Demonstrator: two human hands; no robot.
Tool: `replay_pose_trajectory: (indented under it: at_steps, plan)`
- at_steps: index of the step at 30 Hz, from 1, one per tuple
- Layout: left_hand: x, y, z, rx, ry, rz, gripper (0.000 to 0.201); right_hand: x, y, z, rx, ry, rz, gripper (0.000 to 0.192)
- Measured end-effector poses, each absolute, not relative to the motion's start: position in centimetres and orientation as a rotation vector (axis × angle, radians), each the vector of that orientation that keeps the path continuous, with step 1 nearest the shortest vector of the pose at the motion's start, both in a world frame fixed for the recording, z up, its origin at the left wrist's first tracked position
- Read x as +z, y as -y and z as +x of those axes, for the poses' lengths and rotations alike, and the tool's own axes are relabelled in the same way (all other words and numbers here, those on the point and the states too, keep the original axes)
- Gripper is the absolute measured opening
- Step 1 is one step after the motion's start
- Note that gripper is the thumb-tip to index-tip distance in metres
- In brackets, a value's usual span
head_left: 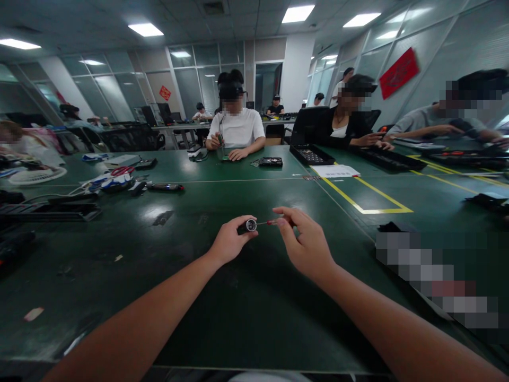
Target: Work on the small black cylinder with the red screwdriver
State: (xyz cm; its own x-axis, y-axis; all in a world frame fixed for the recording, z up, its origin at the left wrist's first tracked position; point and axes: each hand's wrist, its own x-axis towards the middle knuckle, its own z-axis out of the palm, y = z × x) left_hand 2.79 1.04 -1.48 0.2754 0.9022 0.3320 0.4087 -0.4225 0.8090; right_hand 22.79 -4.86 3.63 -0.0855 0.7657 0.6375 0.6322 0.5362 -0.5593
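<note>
My left hand [233,240] is closed around a small black cylinder with a silver-rimmed round end, which looks like a flashlight head [250,225]. That round end faces me. In my right hand [304,239] a thin screwdriver [271,223] with a red handle is pinched between thumb and fingers. Its slim metal shaft points left and meets the rim of the cylinder; whether the tip sits inside cannot be made out. Both hands are held above the middle of the green table [222,318].
A pen-like tool [165,187] and red-handled scissors [122,171] lie at the left among cables. Across the table sits a person in a white shirt [248,127]. Black trays [312,155] and a white sheet [334,171] lie at the right, near yellow tape [385,210].
</note>
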Motion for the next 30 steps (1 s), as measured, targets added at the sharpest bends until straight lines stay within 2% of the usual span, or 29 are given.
replay_pose_trajectory:
  at_steps: [8,16,23,30]
  plan:
    - [-1.45,-0.69,2.96,1.056,-1.147,2.004,0.036,3.44,4.52,22.76,0.276,1.744,-1.198,0.037]
    - [-1.32,-0.87,2.75,1.063,-1.145,1.974,0.035,2.97,4.14,22.86,0.245,1.74,-1.192,0.025]
    - [-1.45,-0.62,2.92,1.02,-1.113,2.043,0.037,3.36,4.35,23.0,0.321,1.739,-1.199,0.032]
    - [-1.28,-0.74,2.75,1.039,-1.134,1.978,0.035,3.05,4.22,22.92,0.325,1.769,-1.196,0.025]
